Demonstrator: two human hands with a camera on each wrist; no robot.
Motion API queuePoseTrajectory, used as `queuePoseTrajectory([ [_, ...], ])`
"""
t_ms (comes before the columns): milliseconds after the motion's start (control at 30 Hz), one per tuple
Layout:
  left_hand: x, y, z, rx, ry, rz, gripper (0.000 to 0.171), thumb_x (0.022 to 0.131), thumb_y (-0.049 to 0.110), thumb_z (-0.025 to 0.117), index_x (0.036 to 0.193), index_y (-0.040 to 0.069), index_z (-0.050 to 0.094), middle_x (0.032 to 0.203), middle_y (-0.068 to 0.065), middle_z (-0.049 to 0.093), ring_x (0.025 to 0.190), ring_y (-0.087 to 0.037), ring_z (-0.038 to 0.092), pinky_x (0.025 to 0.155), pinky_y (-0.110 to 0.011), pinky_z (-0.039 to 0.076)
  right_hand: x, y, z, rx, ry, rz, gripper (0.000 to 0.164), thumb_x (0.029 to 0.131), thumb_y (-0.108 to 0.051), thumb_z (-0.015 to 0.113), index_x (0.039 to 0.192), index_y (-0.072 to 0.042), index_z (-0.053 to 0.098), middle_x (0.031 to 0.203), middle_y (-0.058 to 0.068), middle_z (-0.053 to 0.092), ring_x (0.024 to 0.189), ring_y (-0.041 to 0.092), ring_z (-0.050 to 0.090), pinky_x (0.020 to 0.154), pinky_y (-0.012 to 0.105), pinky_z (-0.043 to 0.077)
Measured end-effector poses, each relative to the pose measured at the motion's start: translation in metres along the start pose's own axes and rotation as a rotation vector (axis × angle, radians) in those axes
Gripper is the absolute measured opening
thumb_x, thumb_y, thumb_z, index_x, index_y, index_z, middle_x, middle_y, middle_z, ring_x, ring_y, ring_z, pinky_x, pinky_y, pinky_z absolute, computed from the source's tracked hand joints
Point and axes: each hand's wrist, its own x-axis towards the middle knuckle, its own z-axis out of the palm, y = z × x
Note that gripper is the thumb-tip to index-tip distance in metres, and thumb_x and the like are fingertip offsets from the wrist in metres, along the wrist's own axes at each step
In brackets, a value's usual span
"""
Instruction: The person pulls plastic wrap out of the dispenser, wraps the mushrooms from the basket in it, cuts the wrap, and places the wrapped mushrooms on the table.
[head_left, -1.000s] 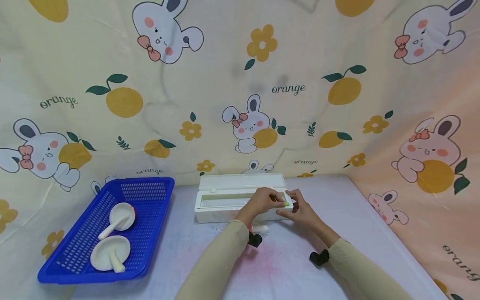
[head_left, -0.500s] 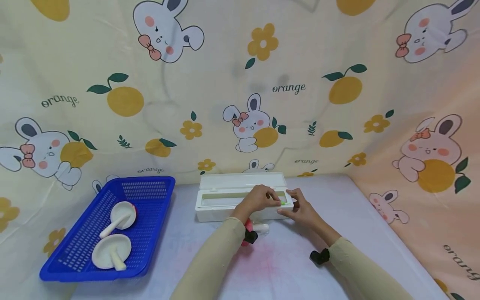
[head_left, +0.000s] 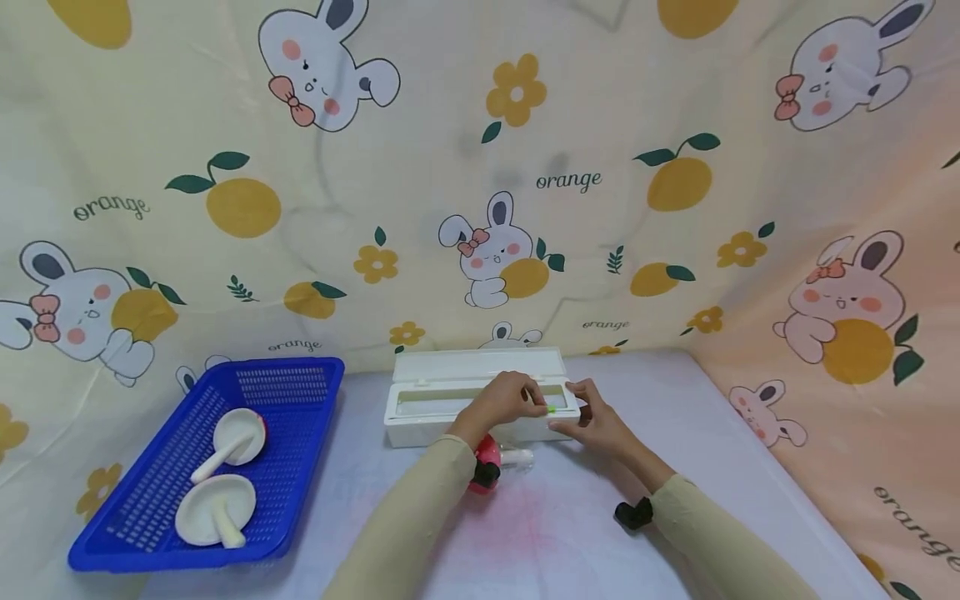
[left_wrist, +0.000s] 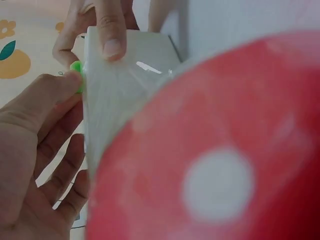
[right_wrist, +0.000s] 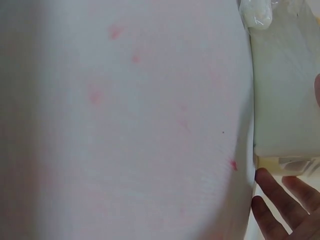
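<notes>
A long white cling film dispenser [head_left: 417, 433] with its lid raised lies at the back of the table. My left hand [head_left: 506, 397] pinches its small green cutter slider [left_wrist: 76, 67] between thumb and forefinger, near the right part of the front rim. Gripping the dispenser's right end is my right hand [head_left: 600, 421], thumb on the front face. Clear film [left_wrist: 125, 82] hangs over that front face. Below my left wrist lies a toy mushroom with a red, white-spotted cap [left_wrist: 150, 165] and a white stem [head_left: 517, 457], film around the stem.
On the left stands a blue plastic basket [head_left: 311, 467] with two white-stemmed mushrooms [head_left: 238, 437] inside, undersides up. A patterned cloth backdrop [head_left: 420, 167] rises right behind the dispenser and along the right side. The white tablecloth [head_left: 570, 533] has pink smudges.
My left hand has slid the green slider leftward along the dispenser's front rim. The right hand keeps its grip on the end. More of the red mushroom cap shows beside my left wrist.
</notes>
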Motion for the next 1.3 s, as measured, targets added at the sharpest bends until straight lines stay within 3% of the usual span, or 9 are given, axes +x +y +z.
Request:
queuePoseTrajectory([
  [333,-0.022,-0.022,-0.025,0.042,-0.034,-0.002,0.007,0.094,0.021,0.085,0.090,0.016,0.082,0.091,0.009,0.074,0.095,-0.012,0.063,0.086,-0.025,0.052,0.000,-0.003,0.004,-0.031,0.007,0.002,0.069,0.091,-0.044,0.088,0.134,-0.022,0.039,0.166,0.016,0.042,0.109,0.024,0.069,0.084,0.033,0.056],
  [600,-0.056,-0.044,-0.051,0.047,-0.041,-0.099,0.007,0.095,0.021,0.084,0.090,0.018,0.079,0.096,0.007,0.072,0.101,-0.017,0.062,0.093,-0.033,0.053,-0.001,-0.001,0.000,-0.045,-0.013,-0.010,0.069,0.091,-0.044,0.087,0.133,-0.021,0.037,0.166,0.021,0.042,0.108,0.024,0.070,0.085,0.034,0.056],
  [900,-0.082,-0.063,-0.069,0.104,-0.038,-0.166,0.013,0.094,0.023,0.085,0.087,0.021,0.074,0.097,0.007,0.071,0.100,-0.018,0.062,0.081,-0.033,0.055,0.003,-0.002,0.006,-0.039,-0.037,-0.032,0.068,0.094,-0.043,0.085,0.133,-0.018,0.036,0.167,0.023,0.040,0.114,0.028,0.070,0.087,0.031,0.056],
  [1100,-0.105,-0.086,-0.093,0.192,-0.039,-0.182,0.014,0.093,0.024,0.085,0.087,0.022,0.073,0.100,0.006,0.073,0.100,-0.019,0.064,0.089,-0.040,0.056,0.001,-0.001,0.002,-0.047,-0.018,-0.016,0.068,0.094,-0.042,0.085,0.134,-0.018,0.035,0.168,0.023,0.038,0.115,0.030,0.069,0.087,0.033,0.056],
  [1300,-0.138,-0.110,-0.114,0.197,-0.021,-0.185,0.013,0.091,0.019,0.084,0.087,0.019,0.072,0.097,0.004,0.071,0.092,-0.017,0.062,0.083,-0.039,0.055,0.001,0.002,0.001,-0.057,-0.030,-0.009,0.069,0.093,-0.046,0.084,0.132,-0.018,0.034,0.172,0.020,0.033,0.116,0.030,0.068,0.089,0.035,0.055],
])
